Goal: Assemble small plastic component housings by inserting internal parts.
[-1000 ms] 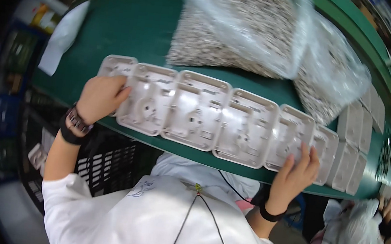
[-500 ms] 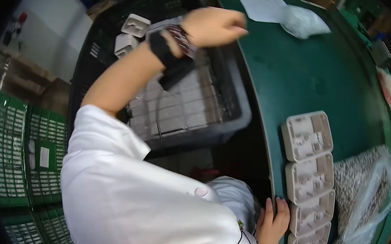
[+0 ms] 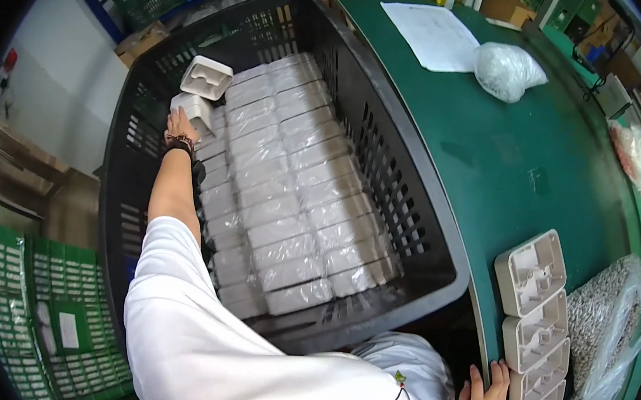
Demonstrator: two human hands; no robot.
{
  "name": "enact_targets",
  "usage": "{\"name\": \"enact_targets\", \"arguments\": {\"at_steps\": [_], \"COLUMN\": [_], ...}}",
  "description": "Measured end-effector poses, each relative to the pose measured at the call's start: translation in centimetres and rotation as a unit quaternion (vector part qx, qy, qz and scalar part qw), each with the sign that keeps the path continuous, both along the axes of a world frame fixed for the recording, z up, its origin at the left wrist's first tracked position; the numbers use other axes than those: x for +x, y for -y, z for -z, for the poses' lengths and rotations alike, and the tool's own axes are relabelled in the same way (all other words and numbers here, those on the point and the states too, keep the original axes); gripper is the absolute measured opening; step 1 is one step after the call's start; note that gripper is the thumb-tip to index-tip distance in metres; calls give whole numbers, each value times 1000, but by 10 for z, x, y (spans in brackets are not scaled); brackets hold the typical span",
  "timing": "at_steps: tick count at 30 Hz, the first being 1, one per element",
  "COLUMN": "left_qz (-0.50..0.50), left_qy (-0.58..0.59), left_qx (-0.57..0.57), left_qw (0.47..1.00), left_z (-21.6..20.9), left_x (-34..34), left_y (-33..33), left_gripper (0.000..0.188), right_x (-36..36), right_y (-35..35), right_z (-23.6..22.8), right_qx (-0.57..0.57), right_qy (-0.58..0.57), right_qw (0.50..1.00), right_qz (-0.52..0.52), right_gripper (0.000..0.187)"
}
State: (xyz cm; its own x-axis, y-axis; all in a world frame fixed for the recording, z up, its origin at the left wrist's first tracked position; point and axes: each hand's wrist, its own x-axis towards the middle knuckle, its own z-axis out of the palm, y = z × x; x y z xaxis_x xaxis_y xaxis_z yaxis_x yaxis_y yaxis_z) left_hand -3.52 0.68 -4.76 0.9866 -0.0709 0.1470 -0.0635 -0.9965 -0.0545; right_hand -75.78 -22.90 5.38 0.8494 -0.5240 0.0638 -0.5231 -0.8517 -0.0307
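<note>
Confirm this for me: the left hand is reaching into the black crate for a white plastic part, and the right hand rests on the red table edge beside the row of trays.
Not quite. The table is green, not red, as the head view shows. The rest holds: the left hand reaches into the black crate at a white plastic part, and the right hand rests on the table edge beside the row of trays.

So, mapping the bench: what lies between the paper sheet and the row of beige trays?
In the head view, only a clear bag beside the paper sheet, then bare green tabletop until the beige trays.

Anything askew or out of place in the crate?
Yes: two white trays at the far corner of the black crate sit tilted on top of the flat, wrapped rows. The left hand reaches to the lower one. No spill or damage shows.
</note>
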Motion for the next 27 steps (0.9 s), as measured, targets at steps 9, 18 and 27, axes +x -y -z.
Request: {"name": "enact_targets", "arguments": {"at_steps": [9,18,27], "left_qz": [68,47,216], "left_qy": [-41,-14,45], "left_qx": [57,129,74], "left_qw": [995,990,972], "left_z": [17,-5,7], "left_x": [39,13,9], "left_y": [-16,-8,1], "left_gripper": [93,72,51], "right_x": [-1,8,2], "right_y": [5,14,4], "right_z": [-4,-6,-5], "right_qx": [-28,-35,-61], "right_qy": [-1,-35,-31], "right_qw": [999,997,998], "right_qz": [-27,-54,-3], "right_gripper": [27,26,25]}}
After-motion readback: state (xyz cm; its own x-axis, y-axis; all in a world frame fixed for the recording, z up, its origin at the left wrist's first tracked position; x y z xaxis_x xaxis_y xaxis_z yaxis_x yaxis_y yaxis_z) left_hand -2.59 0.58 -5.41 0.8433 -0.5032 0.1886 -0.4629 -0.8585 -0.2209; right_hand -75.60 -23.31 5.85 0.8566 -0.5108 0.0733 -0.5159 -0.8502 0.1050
